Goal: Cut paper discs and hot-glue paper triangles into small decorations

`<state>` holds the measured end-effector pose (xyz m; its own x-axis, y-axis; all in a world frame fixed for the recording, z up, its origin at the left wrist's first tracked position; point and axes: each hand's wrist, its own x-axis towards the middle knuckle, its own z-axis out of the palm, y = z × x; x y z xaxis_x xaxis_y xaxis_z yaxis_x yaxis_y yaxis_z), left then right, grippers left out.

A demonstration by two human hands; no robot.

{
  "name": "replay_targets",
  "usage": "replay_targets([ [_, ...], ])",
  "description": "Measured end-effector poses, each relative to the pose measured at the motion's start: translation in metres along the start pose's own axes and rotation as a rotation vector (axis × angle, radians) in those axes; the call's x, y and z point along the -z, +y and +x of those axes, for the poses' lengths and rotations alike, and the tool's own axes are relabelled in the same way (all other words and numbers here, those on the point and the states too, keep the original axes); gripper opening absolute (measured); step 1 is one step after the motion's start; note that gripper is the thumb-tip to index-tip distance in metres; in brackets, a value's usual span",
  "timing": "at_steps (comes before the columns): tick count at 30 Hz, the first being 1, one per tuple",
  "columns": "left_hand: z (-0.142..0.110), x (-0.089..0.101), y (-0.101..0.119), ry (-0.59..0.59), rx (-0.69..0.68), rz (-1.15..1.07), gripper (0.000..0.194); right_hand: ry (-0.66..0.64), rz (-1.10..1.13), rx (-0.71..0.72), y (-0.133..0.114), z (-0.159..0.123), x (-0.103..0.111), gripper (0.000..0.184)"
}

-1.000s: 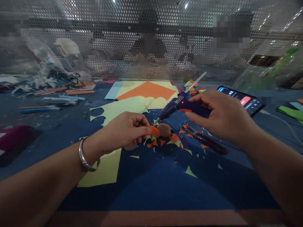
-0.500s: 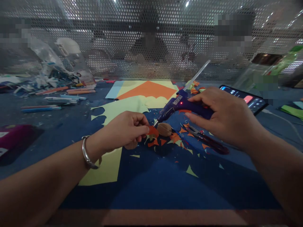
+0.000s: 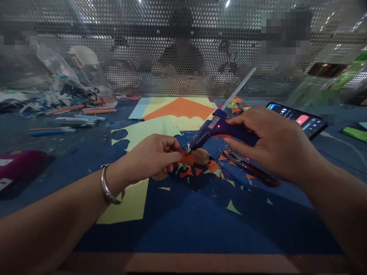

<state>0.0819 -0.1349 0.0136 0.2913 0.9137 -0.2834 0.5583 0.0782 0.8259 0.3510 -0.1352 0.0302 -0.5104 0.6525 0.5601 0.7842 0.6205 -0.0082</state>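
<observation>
My left hand [image 3: 156,156] pinches a small orange paper piece [image 3: 187,159] between thumb and fingers. Around the handle of a blue hot glue gun [image 3: 205,133] my right hand [image 3: 278,141] is closed. A red light glows on the gun's side, and a clear glue stick [image 3: 239,88] juts from its back. Its nozzle points down at the orange piece and seems to touch it. Just right of the nozzle lies a walnut-like brown object [image 3: 200,156]. Another brown round thing [image 3: 159,175] shows partly beneath my left hand.
Scissors [image 3: 255,170] and paper scraps [image 3: 213,167] lie under my right hand. Cut yellow paper [image 3: 123,206] is under my left wrist, with an orange sheet [image 3: 180,109] behind. A phone [image 3: 301,118] stands right; pens [image 3: 76,120] and a bottle [image 3: 93,74] are left. A perforated metal panel [image 3: 137,68] rises behind.
The glue gun's nozzle has dipped slightly onto the orange paper piece. Both hands keep nearly the same place and grip; the whole view has shifted a little.
</observation>
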Motion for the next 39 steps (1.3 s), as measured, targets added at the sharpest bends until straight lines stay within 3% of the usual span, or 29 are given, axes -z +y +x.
replay_targets([
  [15, -0.0003, -0.0004, 0.0004, -0.004, 0.005, 0.012, 0.017, -0.048, 0.010, -0.026, -0.0001, -0.0004, 0.0012, 0.024],
  [39, 0.0033, 0.0008, -0.0065, -0.044, -0.021, -0.039, 0.018, -0.015, -0.018, -0.076, 0.0011, 0.0019, -0.0011, 0.019],
])
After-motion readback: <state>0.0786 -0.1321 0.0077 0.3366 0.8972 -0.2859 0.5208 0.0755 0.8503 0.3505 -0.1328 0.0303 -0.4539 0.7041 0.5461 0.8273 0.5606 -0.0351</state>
